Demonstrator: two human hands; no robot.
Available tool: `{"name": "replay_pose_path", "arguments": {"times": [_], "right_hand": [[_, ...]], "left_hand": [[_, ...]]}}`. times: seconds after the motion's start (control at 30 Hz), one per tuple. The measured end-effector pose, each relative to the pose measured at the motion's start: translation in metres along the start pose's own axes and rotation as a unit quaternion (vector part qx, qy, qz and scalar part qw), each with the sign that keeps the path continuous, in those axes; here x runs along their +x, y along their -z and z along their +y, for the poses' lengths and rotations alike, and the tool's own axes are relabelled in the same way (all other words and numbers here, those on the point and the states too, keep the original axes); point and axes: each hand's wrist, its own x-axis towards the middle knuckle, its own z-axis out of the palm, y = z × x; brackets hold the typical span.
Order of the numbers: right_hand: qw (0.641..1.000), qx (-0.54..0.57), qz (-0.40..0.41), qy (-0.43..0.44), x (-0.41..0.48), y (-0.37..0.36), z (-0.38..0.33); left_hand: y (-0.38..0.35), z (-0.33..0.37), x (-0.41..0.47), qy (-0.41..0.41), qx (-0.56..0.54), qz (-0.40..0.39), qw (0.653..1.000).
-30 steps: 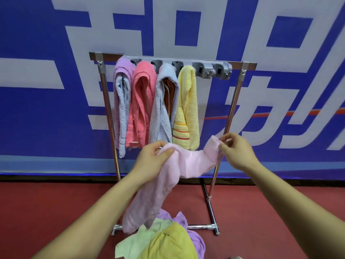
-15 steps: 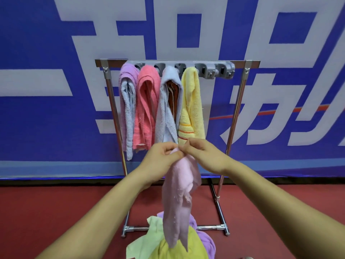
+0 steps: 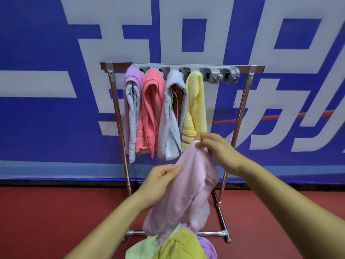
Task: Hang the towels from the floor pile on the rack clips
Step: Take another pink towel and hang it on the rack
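Towel (image 3: 188, 193), pale pink, is in both your hands: your right hand (image 3: 218, 152) pinches its top edge between thumb and fingers, and your left hand (image 3: 158, 184) grips one side lower down, fingers curled round the cloth. It hangs slack between and below them in front of the rack (image 3: 240, 116), its tail reaching down to the pile (image 3: 179, 245) on the floor (image 3: 56, 212); you cannot tell from here whether it touches. Four hung towels (image 3: 149, 113) fill the left of the bar, and the yellow towel (image 3: 196, 105) ends just beside your right fingertips. Two free clips (image 3: 214, 75) sit at the right end, above your grip. Several things could go wrong. Your right pinch holds little cloth, so if the left hand lets go early the weight may pull the edge out and drop it back on the pile. The dangling tail could snag a pile piece as you lift. Your knuckles could brush the yellow towel and tug it loose. A thick, bunched fold may not seat in the clip, and a hard push could shove the light rack backward.
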Motion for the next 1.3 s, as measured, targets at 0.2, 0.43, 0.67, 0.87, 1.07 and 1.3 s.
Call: {"name": "replay_pose_path", "arguments": {"times": [0.2, 0.43, 0.67, 0.87, 1.07, 1.3], "right_hand": [[0.996, -0.057, 0.063, -0.007, 0.007, 0.023, 0.014], [0.987, -0.152, 0.046, 0.030, 0.011, 0.048, 0.022], [0.992, -0.087, 0.086, 0.029, 0.040, 0.073, 0.010], [0.985, -0.025, 0.164, 0.056, 0.072, 0.089, -0.009], [0.971, -0.026, 0.224, 0.083, 0.114, 0.107, -0.044], [0.954, -0.098, 0.272, 0.080, 0.178, 0.125, -0.065]], "left_hand": [[0.005, 0.009, 0.023, -0.012, 0.027, 0.070, 0.997], [0.000, 0.027, 0.064, -0.031, 0.036, 0.085, 0.995], [-0.015, 0.053, 0.097, -0.070, 0.090, 0.032, 0.993], [-0.013, 0.090, 0.149, -0.147, 0.291, 0.088, 0.941], [-0.014, 0.141, 0.211, -0.102, 0.282, 0.188, 0.935], [-0.009, 0.194, 0.265, -0.079, 0.335, 0.271, 0.899]]}}
